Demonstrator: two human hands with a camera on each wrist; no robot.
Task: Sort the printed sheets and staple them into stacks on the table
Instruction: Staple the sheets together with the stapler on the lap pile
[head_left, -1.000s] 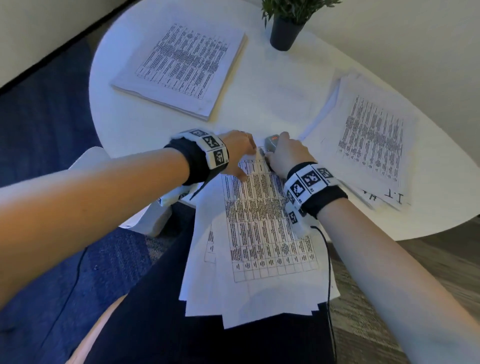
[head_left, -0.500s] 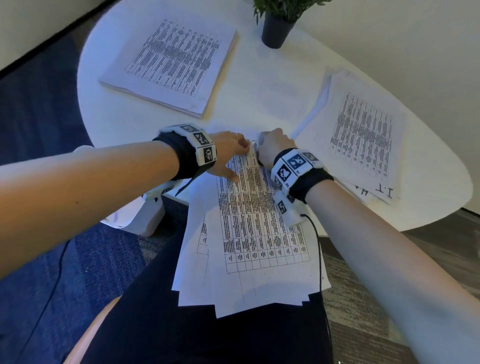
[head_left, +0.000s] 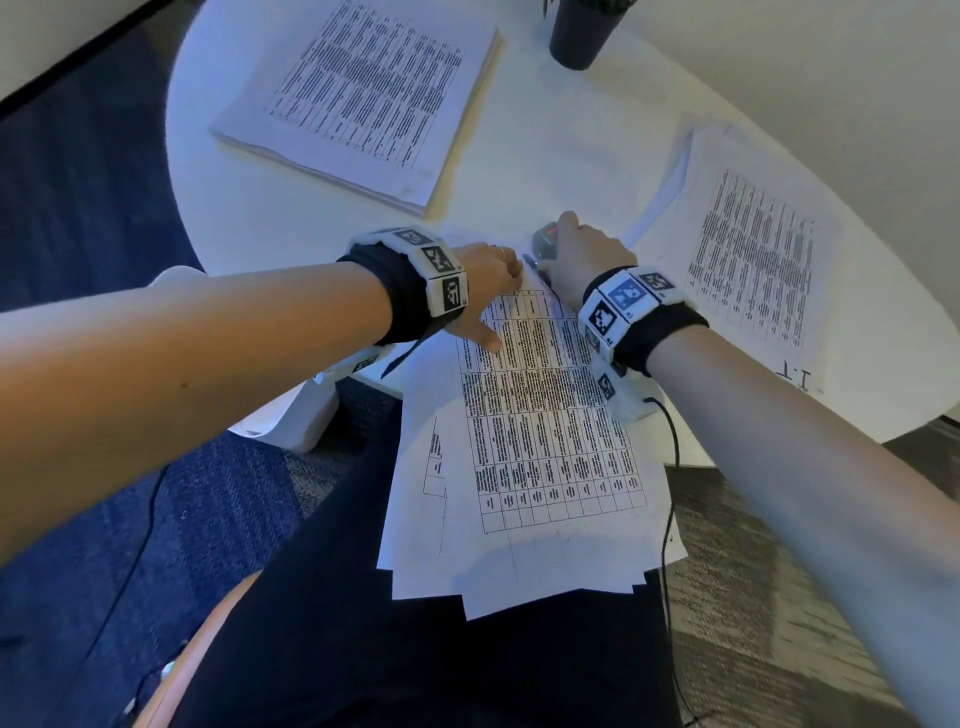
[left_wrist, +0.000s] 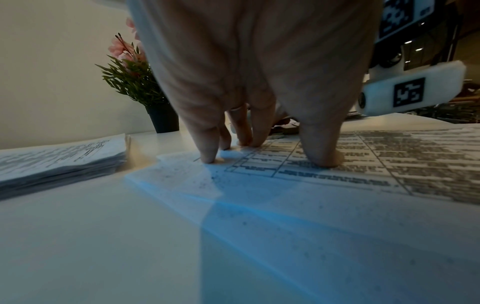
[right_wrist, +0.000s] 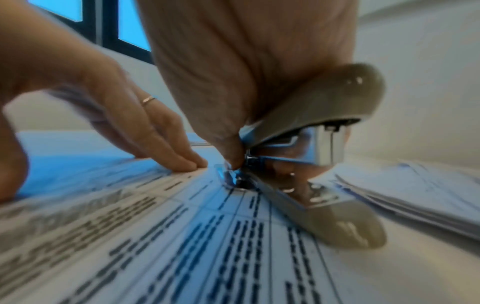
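While the fanned set of white printed table sheets (head_left: 524, 457) hangs off the near edge of the round white table (head_left: 519, 156), the right hand (head_left: 582, 260) grips a grey metal stapler (right_wrist: 311, 148) at its top corner and the left hand (head_left: 483, 291) presses flat-fingered beside it. Two paper stacks (head_left: 363, 93) lie sorted; this set looks unstapled. The only container, a dark pot (left_wrist: 163, 121), holds a plant.

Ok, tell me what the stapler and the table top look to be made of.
Stapler: the shell looks like glossy grey plastic, going by its smooth rounded form and small highlights; the inner parts are bright, mirror-like metal. Table top: smooth, white, with a soft sheen and no visible grain, so possibly laminate or painted board; the pictures cannot settle which.
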